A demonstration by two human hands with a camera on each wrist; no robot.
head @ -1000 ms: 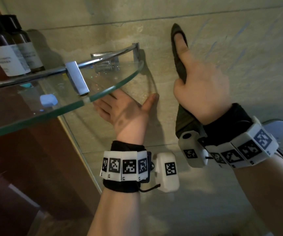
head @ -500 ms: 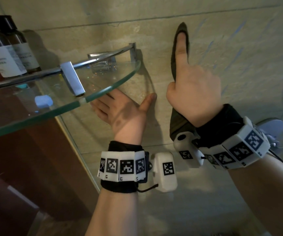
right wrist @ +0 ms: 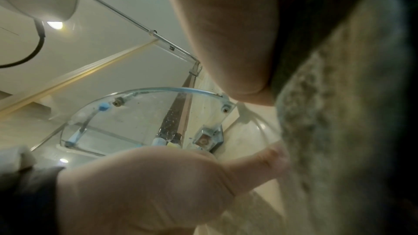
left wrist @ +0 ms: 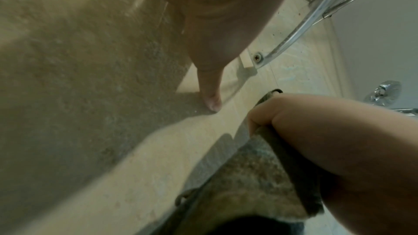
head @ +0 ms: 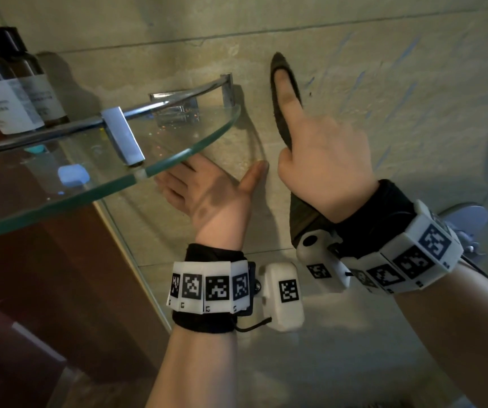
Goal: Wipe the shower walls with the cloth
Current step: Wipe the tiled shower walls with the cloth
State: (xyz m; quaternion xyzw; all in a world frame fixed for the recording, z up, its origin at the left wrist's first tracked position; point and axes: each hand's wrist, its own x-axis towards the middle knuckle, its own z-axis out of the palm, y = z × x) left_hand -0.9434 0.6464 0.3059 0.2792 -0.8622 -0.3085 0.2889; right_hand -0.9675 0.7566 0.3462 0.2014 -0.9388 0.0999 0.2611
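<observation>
A: Wiping is the job right now. See the right hand (head: 322, 169)? One finger points straight up and pushes the dark cloth (head: 285, 92) flat on the shower wall (head: 413, 113). The other fingers curl round the rest of the cloth, and it hangs down past the wrist.

B: What is the left hand (head: 210, 192) doing?

A: It holds nothing. It lies open and flat on the wall, under the glass shelf (head: 60, 201), with the thumb sticking out to the side.

B: How do you wipe well here?

A: I think you push softly but firmly, and go slowly in long lines so no part gets missed. One finger only rubs a thin strip, so more fingers behind the cloth may clean faster. Watch the shelf corner and its metal rail (head: 163, 101). They are just beside the cloth, and a bump could hurt.

B: What else is in the room?

A: The wall is pale stone tiles with thin lines between them. Dark bottles (head: 10, 92) with white labels stand at the back of the shelf. Something small and blue (head: 72, 175) shows there too. A shiny metal tap (head: 469, 219) sits low on the right, behind the right wrist.
</observation>
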